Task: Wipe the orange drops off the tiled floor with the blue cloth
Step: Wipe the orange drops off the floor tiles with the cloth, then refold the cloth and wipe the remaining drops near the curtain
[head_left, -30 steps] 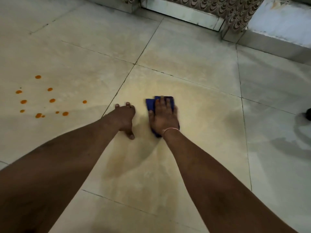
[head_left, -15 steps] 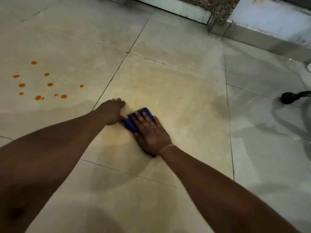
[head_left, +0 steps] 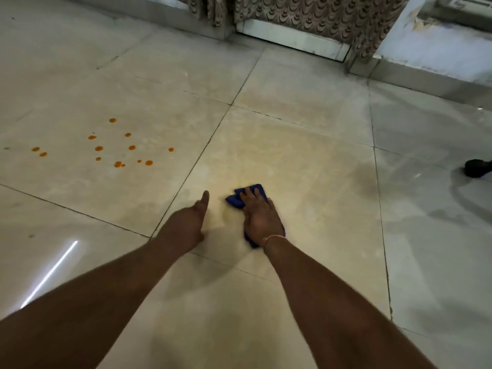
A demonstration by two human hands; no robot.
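Several orange drops (head_left: 117, 149) dot the beige tiled floor (head_left: 292, 161) to the left, one tile over from my hands. My right hand (head_left: 262, 219) lies flat on the blue cloth (head_left: 254, 189), pressing it to the floor; only the cloth's front and a bit under the wrist show. My left hand (head_left: 191, 222) rests on the floor just left of the cloth, fingers straight and pointing forward, holding nothing. A tile joint runs between my hands and the drops.
A patterned curtain (head_left: 306, 20) hangs over a low step at the back. A white wall base (head_left: 426, 75) runs along the back right. A black object (head_left: 476, 167) lies at the right edge. A bright light streak reflects on the floor at the lower left.
My right hand has swung the cloth from pointing left to pointing forward and shifted it a little right. My left hand has straightened its fingers. The camera view has tilted up.
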